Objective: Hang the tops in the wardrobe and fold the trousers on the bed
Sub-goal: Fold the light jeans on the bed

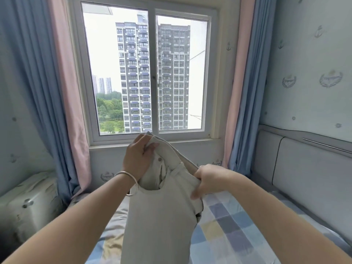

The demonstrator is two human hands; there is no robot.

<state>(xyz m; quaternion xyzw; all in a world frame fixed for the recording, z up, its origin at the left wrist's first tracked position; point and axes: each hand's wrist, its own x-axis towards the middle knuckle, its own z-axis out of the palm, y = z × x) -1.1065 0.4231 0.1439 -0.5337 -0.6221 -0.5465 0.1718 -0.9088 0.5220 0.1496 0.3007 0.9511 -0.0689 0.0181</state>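
Observation:
Pale beige trousers (160, 216) hang in the air above the bed (228, 225), waistband uppermost, button and fly facing me. My left hand (138, 159), a silver bangle on its wrist, grips the raised left end of the waistband. My right hand (209, 180) pinches the right side of the waistband lower down, so the waist slants. The legs drop out of the bottom of the view. No tops and no wardrobe are in sight.
The bed carries a checked blue, yellow and grey sheet. A padded grey headboard (304, 168) runs along the right wall. A window (152, 73) with blue and pink curtains (57, 92) faces me. A white unit (28, 202) stands at the left.

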